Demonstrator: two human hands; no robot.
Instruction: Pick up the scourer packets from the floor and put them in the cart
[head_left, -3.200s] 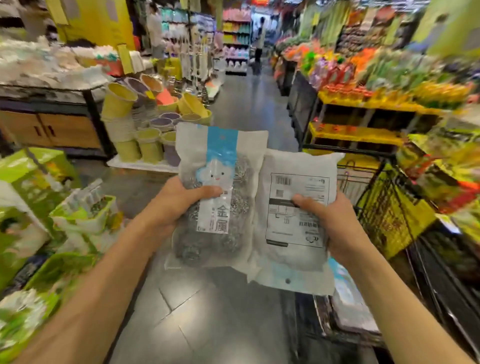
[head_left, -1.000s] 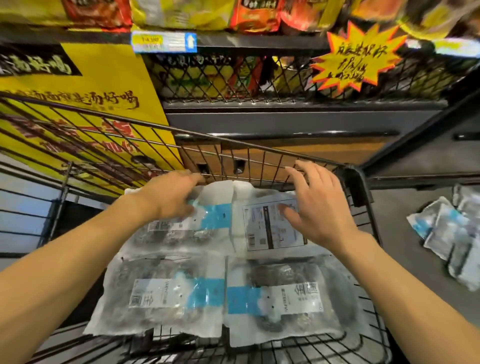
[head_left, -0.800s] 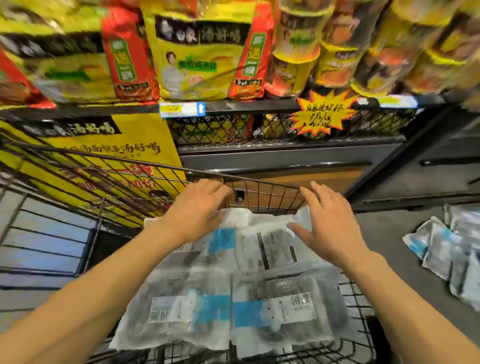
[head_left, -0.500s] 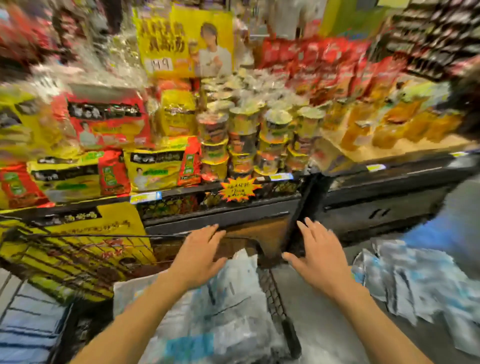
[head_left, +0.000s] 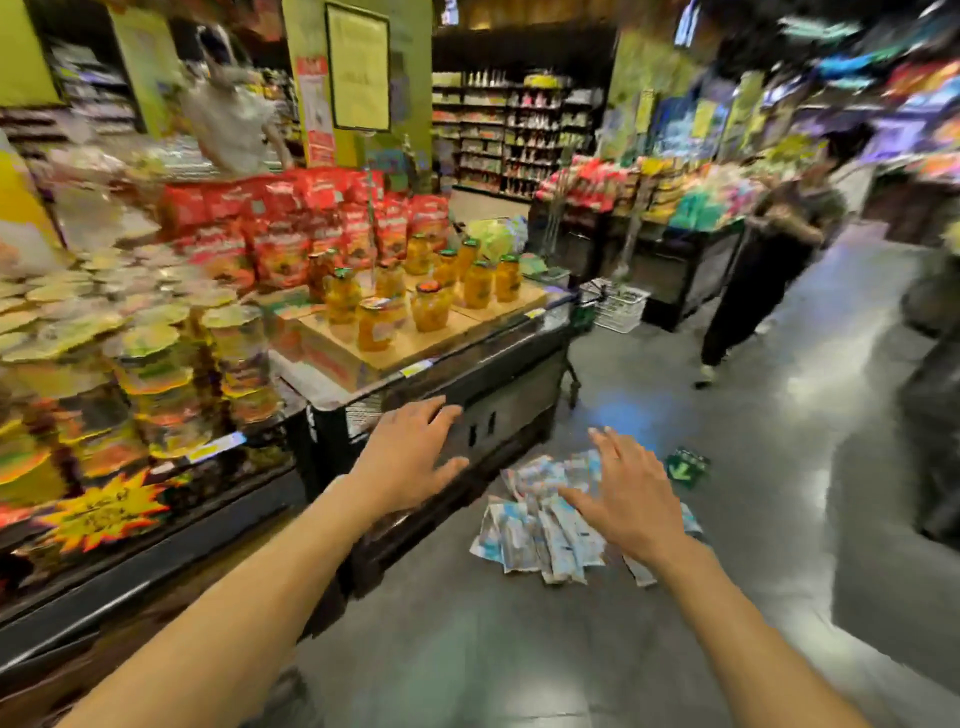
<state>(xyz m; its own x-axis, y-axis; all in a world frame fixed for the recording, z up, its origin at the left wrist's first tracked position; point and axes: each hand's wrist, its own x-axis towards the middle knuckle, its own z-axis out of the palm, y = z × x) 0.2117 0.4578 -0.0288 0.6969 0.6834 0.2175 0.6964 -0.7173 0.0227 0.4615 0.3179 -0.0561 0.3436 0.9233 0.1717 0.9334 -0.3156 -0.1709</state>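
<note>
A heap of white and blue scourer packets (head_left: 535, 525) lies on the grey floor beside the corner of a dark display stand. My right hand (head_left: 626, 496) hangs above the heap with its fingers spread and nothing in it, hiding part of the pile. My left hand (head_left: 410, 454) is held out to the left of the packets, in front of the stand, open and holding nothing. The cart is out of view. The picture is blurred by motion.
The display stand (head_left: 498, 400) on the left carries jars (head_left: 431, 306), red bags and stacked cups. A person in dark clothes (head_left: 763, 275) walks on the aisle at the right. A green floor sticker (head_left: 685, 467) lies past the packets. A wire basket (head_left: 618, 306) stands behind the stand.
Both hands let go of the packets laid in the cart. The view swung right, away from the cart, to the heap on the floor, and both open hands now reach towards it.
</note>
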